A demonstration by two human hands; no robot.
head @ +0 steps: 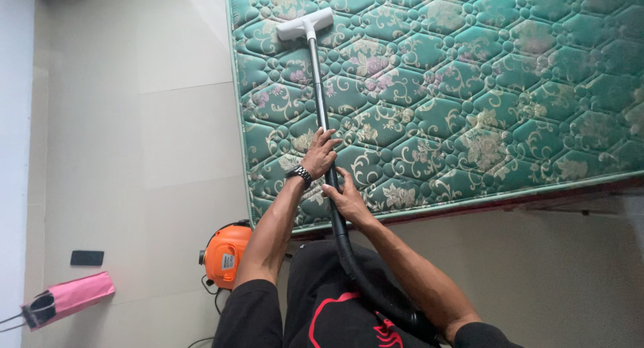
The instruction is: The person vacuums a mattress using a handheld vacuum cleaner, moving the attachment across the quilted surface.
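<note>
Two hands, left (pixel 320 155) and right (pixel 347 199), are showing, and one wristwatch (pixel 300 175). One vacuum wand (pixel 320 106) with one white floor nozzle (pixel 303 24), one black hose (pixel 362 274), one orange vacuum body (pixel 228 254), one green quilted mattress (pixel 469 100), one pink bag (pixel 67 298) and one small black flat object (pixel 87 257) are lying in view.

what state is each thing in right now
left hand: closed around the vacuum wand
right hand: gripping the wand lower down
vacuum wand: held slanting across the mattress
vacuum head: flat on the mattress
mattress: bare, no sheet
hose: bent, joined to the wand
orange vacuum body: on the floor beside the mattress
pink bag: lying on the floor
</note>
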